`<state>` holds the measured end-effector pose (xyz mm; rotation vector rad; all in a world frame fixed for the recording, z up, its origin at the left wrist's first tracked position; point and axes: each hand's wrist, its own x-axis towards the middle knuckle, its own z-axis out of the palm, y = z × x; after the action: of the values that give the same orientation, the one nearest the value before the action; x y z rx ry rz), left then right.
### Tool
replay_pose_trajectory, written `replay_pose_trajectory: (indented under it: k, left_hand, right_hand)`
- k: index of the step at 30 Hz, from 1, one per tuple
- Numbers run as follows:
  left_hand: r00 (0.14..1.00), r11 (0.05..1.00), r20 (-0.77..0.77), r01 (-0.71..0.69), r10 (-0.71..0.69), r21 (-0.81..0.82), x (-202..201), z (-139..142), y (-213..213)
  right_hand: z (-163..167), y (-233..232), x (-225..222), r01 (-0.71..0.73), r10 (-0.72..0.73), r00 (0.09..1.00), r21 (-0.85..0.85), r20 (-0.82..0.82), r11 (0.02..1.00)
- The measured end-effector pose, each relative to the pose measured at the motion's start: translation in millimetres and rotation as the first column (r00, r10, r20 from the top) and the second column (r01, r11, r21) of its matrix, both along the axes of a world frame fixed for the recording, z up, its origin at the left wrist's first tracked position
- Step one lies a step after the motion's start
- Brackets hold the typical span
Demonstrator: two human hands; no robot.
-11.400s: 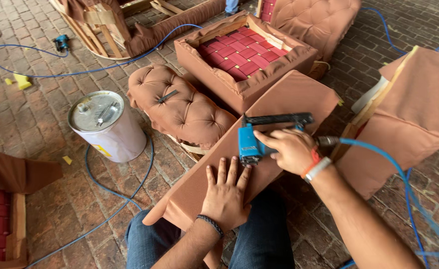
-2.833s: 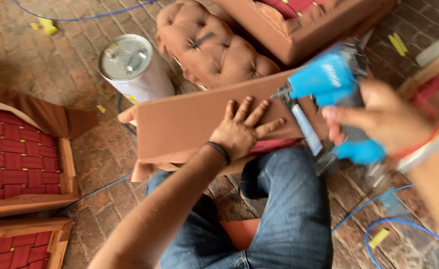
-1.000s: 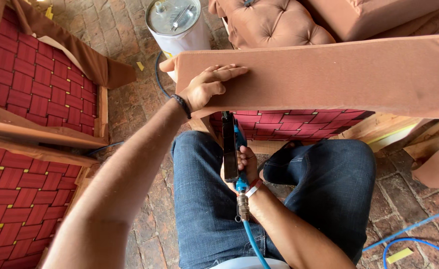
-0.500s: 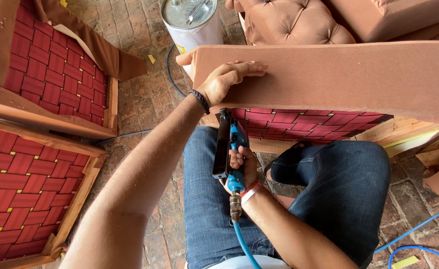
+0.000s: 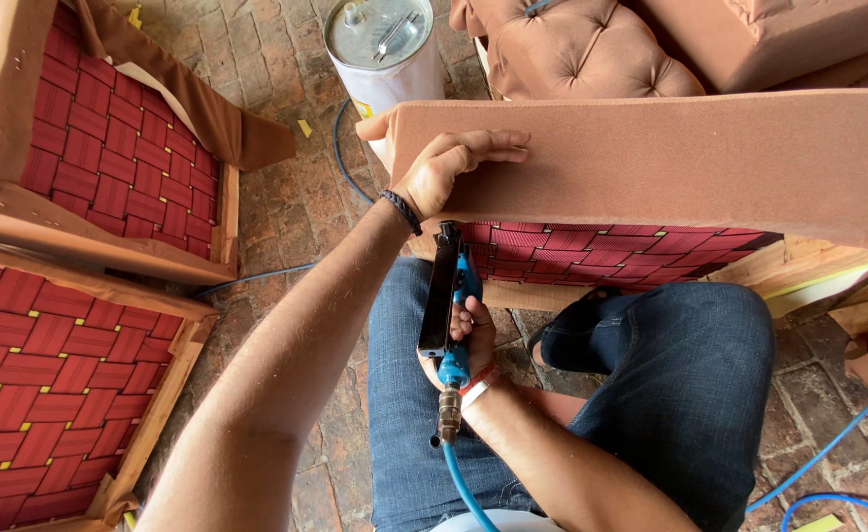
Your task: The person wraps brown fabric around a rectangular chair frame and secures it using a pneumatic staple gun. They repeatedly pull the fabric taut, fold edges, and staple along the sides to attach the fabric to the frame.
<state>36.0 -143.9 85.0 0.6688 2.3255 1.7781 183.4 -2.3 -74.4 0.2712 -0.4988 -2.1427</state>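
My left hand [image 5: 449, 167] rests flat on the left end of a long brown upholstered panel [image 5: 710, 158] that stands tilted over my knees, its red woven webbing [image 5: 611, 254] showing underneath. My right hand [image 5: 468, 335] grips a blue and black pneumatic stapler [image 5: 447, 296], held upright with its nose against the panel's lower edge near the left hand. A blue air hose [image 5: 464, 488] runs from the stapler's base down past my lap.
Two wooden frames with red webbing [image 5: 79, 197] lie on the brick floor at left. A white metal can [image 5: 385, 49] stands at the top, a tufted brown cushion [image 5: 582, 49] beside it. Blue hose [image 5: 828, 453] loops at lower right.
The view has shifted slightly, so the panel and can sit further right. My right hand has kept the stapler upright under the panel's edge; my left hand has stayed on the panel.
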Motion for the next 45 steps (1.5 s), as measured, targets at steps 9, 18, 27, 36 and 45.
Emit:
replay_pose_trajectory:
  k: [9, 18, 27, 36, 45]
  left_hand:
    - [0.992, 0.968, 0.068, 0.084, -0.102, 0.235, -0.1, -7.3, -1.6]
    - [0.996, 0.975, 0.087, -0.034, 0.015, 0.221, 3.2, -10.4, -4.8]
    - [0.977, 0.93, -0.028, -0.192, 0.211, 0.314, 2.7, -19.3, -15.1]
    - [0.86, 0.728, 0.105, -0.483, 0.5, 0.487, 46.4, -3.5, 29.2]
    - [0.842, 0.785, -0.262, -0.536, 0.471, -0.312, 193.6, 25.5, 145.4]
  right_hand:
    - [11.4, 1.9, -7.8, -0.057, 0.077, 0.99, -0.155, 0.122, 0.986]
    - [24.3, 38.4, -29.8, -0.088, 0.101, 0.992, 0.158, -0.071, 0.983]
    - [43.2, 112.6, -22.1, 0.068, 0.198, 0.947, 0.759, -0.254, 0.647]
    - [57.8, 156.6, -5.8, 0.146, 0.102, 0.951, 0.716, -0.291, 0.683]
    - [113.4, 167.1, -18.3, 0.453, 0.034, 0.843, 0.742, -0.537, 0.494]
